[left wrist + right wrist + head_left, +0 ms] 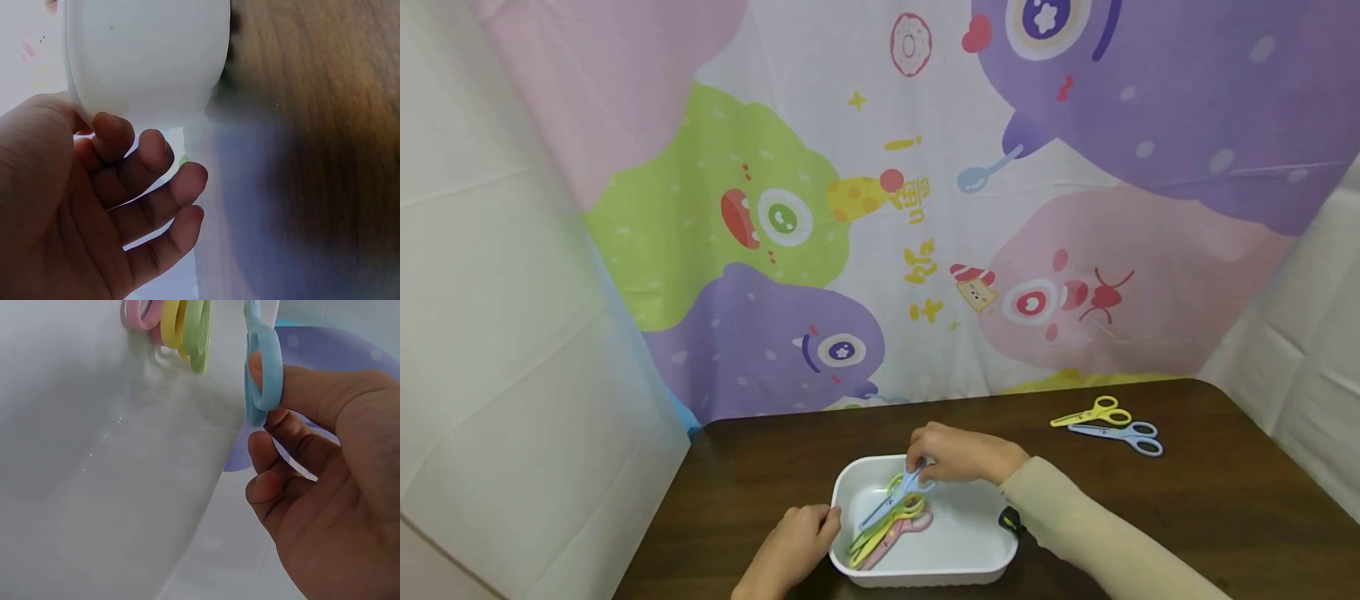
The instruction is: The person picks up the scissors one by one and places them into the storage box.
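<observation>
Scissors (889, 504), brown wooden table (737, 475), cartoon-print backdrop (936, 196)

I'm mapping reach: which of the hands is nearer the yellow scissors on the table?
Right. The right hand, over the white tray, is left of the yellow scissors; the left hand is farther away, at the tray's left edge.

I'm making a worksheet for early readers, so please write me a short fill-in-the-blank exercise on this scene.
1. The right hand holds scissors coloured ____.
2. The left hand holds the tray, which is coloured ____.
3. In the tray, the yellow pair lies between the pink pair and a third pair coloured ____.
4. On the table, beside the blue pair, lies another pair coloured ____.

Missing words: blue; white; green; yellow.
</observation>
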Demonstrator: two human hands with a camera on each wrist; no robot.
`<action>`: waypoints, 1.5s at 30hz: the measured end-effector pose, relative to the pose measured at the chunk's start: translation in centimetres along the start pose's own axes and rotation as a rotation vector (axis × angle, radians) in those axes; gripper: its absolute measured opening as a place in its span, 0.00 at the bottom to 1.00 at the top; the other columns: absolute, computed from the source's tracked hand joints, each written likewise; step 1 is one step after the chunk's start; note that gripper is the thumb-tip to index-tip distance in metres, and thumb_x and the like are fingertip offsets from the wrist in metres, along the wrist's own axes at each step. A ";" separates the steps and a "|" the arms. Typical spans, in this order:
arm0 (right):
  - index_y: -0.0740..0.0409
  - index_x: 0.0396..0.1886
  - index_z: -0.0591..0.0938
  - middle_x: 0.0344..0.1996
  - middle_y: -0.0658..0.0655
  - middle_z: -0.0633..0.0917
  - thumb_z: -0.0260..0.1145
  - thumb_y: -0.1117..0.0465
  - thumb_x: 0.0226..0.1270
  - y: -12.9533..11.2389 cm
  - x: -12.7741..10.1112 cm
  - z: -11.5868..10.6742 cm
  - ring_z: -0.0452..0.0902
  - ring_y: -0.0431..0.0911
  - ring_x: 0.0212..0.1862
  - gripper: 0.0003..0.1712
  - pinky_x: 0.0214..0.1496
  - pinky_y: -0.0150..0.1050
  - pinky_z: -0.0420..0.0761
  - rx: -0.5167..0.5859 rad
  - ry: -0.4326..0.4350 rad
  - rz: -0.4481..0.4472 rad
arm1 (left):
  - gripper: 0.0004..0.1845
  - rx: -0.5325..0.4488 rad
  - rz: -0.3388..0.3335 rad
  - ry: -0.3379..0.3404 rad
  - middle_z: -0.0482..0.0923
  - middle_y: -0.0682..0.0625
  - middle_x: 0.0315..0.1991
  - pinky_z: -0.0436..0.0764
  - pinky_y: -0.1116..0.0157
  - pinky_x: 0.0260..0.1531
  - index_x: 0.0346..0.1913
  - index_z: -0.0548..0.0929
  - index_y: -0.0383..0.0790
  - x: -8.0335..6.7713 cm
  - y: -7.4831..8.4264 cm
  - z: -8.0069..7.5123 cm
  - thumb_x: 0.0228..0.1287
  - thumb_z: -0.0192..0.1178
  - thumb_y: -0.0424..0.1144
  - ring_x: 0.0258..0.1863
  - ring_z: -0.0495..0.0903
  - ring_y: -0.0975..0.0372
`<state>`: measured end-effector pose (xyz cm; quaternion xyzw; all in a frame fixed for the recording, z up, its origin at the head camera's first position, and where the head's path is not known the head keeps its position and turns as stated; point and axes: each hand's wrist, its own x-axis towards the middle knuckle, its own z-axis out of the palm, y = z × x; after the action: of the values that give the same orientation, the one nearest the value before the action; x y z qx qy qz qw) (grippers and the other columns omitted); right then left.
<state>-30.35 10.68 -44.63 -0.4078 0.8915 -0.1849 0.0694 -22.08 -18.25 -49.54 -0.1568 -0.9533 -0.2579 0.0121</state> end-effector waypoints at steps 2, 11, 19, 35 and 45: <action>0.50 0.42 0.90 0.39 0.43 0.83 0.74 0.60 0.66 -0.2 0.1 0.0 0.72 0.37 0.46 0.07 0.53 0.34 0.76 -0.003 -0.012 -0.001 | 0.17 -0.004 -0.001 -0.004 0.67 0.60 0.18 0.70 0.65 0.27 0.24 0.79 0.49 0.0 0.0 0.0 0.76 0.55 0.42 0.23 0.68 0.67; 0.49 0.39 0.90 0.39 0.43 0.84 0.76 0.61 0.61 -1.2 0.3 0.6 0.69 0.36 0.44 0.06 0.50 0.31 0.73 -0.058 -0.060 -0.044 | 0.19 -0.001 0.012 0.026 0.64 0.61 0.17 0.69 0.67 0.26 0.21 0.76 0.50 -0.1 0.0 0.0 0.75 0.55 0.42 0.22 0.67 0.67; 0.49 0.38 0.91 0.39 0.41 0.85 0.78 0.61 0.58 -1.9 0.6 1.1 0.70 0.35 0.44 0.08 0.51 0.30 0.74 -0.080 -0.097 -0.036 | 0.18 -0.003 0.004 0.017 0.68 0.61 0.18 0.70 0.66 0.27 0.23 0.78 0.49 0.0 0.0 0.0 0.75 0.55 0.42 0.22 0.68 0.68; 0.46 0.37 0.92 0.36 0.39 0.84 0.80 0.64 0.55 -2.2 0.9 1.3 0.69 0.34 0.43 0.11 0.49 0.27 0.75 -0.067 -0.116 -0.024 | 0.17 -0.012 0.002 0.011 0.69 0.60 0.19 0.71 0.66 0.27 0.24 0.80 0.49 -0.1 -0.1 0.1 0.75 0.55 0.43 0.23 0.69 0.67; 0.48 0.38 0.92 0.36 0.41 0.85 0.78 0.68 0.56 -2.1 1.3 1.6 0.73 0.34 0.43 0.12 0.48 0.27 0.76 -0.065 -0.117 -0.045 | 0.19 -0.027 0.001 0.006 0.65 0.61 0.17 0.69 0.67 0.26 0.21 0.76 0.50 -0.1 0.0 0.0 0.76 0.55 0.43 0.21 0.67 0.68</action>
<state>-29.26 8.03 -45.26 -0.4398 0.8821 -0.1330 0.1039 -21.97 -18.29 -49.57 -0.1565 -0.9497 -0.2710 0.0127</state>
